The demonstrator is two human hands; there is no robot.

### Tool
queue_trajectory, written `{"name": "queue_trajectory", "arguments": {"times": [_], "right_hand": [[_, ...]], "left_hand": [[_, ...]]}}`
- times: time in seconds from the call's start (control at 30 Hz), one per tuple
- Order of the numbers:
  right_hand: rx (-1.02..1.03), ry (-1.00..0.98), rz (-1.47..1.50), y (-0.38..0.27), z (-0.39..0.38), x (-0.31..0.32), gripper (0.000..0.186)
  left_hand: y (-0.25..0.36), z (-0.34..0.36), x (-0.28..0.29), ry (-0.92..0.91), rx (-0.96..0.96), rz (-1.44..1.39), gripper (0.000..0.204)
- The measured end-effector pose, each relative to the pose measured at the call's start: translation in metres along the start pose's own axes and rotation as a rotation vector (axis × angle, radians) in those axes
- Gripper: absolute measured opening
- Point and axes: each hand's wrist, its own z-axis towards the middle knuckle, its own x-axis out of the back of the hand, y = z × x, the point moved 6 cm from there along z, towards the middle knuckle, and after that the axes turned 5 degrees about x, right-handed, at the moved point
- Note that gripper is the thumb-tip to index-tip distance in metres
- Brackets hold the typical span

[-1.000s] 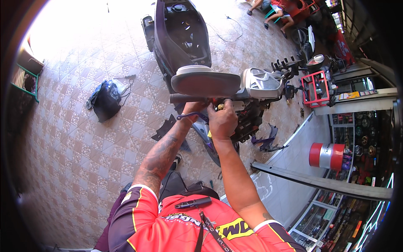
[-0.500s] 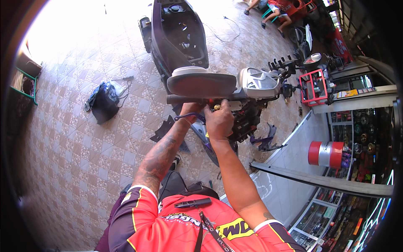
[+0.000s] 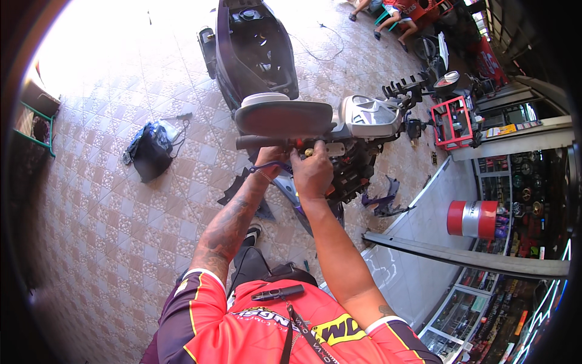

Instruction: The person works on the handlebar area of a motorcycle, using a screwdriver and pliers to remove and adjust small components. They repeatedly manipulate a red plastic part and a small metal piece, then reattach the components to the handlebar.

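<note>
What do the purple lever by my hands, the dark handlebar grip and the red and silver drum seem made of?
The purple lever looks like coated metal, being slim and evenly coloured. The dark grip is probably matte rubber, given its dull surface. The drum seems glossy painted metal, smoothly rounded; plastic remains possible.

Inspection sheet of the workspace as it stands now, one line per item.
Surface: patterned tile floor, glare at upper left.
Job's things: scooter; handlebar grip and purple lever near the hands.
Clutter: black bag and loose dark panel on the floor.
Hands: left hand by the handlebar grip, fingers largely hidden; right hand at a brass-coloured piece, hold unclear.
Cables: thin cable beside the scooter.
Surroundings: red-and-silver drum, seated people.
</note>
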Motion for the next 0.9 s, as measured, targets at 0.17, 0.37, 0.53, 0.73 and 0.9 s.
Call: {"name": "queue_trajectory", "arguments": {"times": [0.17,0.37,0.53,0.73,0.9], "right_hand": [[0.021,-0.011,0.001,-0.003,-0.001,0.004,0.039],[0.021,-0.014,0.021,-0.004,-0.002,0.008,0.037],[0.020,-0.020,0.050,0.001,-0.002,0.005,0.037],[0.117,0.042,0.046,-0.002,-0.001,0.007,0.034],[0.077,-0.017,0.041,0.000,0.000,0.008,0.034]], "left_hand": [[-0.007,-0.002,0.006,0.007,0.133,-0.235,0.031],[-0.007,0.004,0.004,-0.027,0.074,-0.103,0.029],[-0.012,0.006,0.016,0.029,0.099,-0.072,0.026],[-0.023,-0.001,0.050,0.214,0.204,-0.266,0.027],[-0.007,-0.010,0.046,0.144,0.165,-0.159,0.032]]}}
